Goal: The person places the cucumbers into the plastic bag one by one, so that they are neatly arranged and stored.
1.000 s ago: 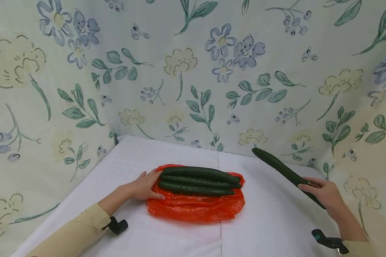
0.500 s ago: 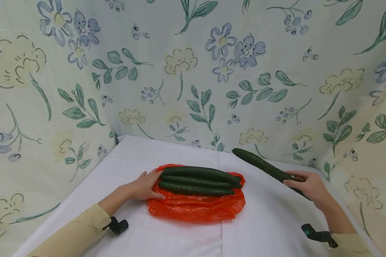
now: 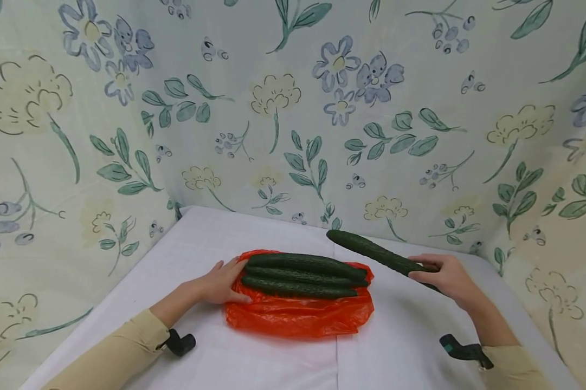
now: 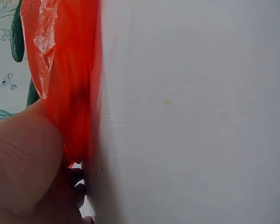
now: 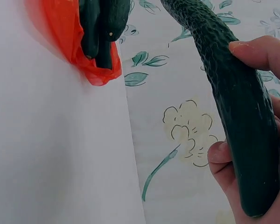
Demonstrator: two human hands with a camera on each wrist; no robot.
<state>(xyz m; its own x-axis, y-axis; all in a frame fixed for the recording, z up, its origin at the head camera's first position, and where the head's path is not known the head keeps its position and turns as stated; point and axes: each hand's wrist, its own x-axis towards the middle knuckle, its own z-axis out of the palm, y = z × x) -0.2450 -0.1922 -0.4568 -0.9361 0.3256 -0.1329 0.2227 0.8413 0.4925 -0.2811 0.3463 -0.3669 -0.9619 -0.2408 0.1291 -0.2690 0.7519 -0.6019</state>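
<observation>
Three dark green cucumbers (image 3: 297,275) lie side by side on an opened red plastic bag (image 3: 300,320) in the head view. At the bag's left end my left hand (image 3: 219,284) grips its edge, thumb in front and fingers behind; in the left wrist view the fingers are partly hidden by the red film (image 4: 67,60). To the right of the bag, my right hand (image 3: 448,279) holds another long cucumber (image 3: 373,251) near its lower end, raised above the table and tilted up to the left. The right wrist view shows thumb and fingers around that cucumber (image 5: 240,107).
A white cloth (image 3: 278,363) with a crease down its middle covers the table. Floral curtains (image 3: 293,119) stand along the back and both sides. A small black device (image 3: 179,342) sits at the left wrist, another black device (image 3: 463,349) at the right.
My right hand has carried the cucumber leftward, closer to the bag, its tip dropping slightly. The left hand, the bag and the cucumbers on it have stayed put.
</observation>
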